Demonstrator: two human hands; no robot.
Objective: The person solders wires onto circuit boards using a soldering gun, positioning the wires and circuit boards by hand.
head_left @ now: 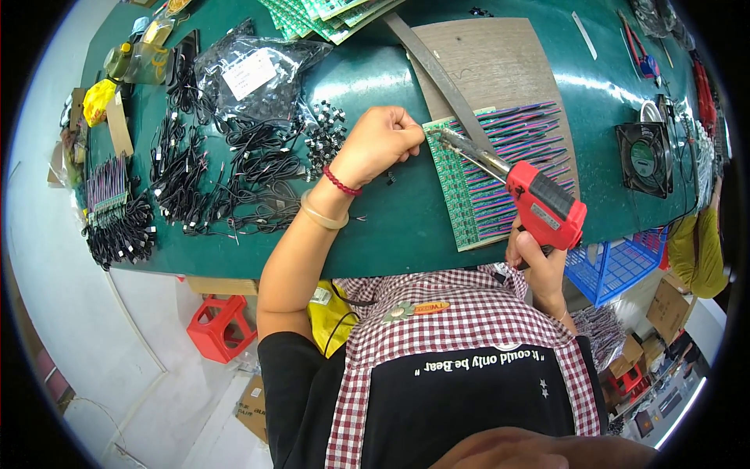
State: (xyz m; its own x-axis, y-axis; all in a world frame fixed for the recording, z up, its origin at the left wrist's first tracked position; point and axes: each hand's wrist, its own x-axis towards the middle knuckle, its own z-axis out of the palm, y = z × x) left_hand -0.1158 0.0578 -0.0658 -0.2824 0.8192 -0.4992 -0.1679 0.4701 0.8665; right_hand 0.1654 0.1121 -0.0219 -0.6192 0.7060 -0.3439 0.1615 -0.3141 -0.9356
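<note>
My right hand [539, 262] is wrapped round the handle of a red and black soldering gun [543, 203]. The gun's metal tip reaches to the upper left corner of a green circuit board panel [461, 203]. Rows of purple, blue and black wires [523, 168] run to the right from that panel. At the same corner my left hand [383, 137] is closed, its thumb and fingers pressed together; whatever they pinch is too small to make out. A flat metal bar [445, 78] lies slantwise over a brown board [500, 62], its lower end by the wires.
Bundles of black cables [262, 156] and a clear plastic bag [250, 70] lie to the left. More green circuit panels [328, 16] are stacked at the far edge. On the right stand a small black fan [644, 156] and, below the table, a blue crate [617, 266].
</note>
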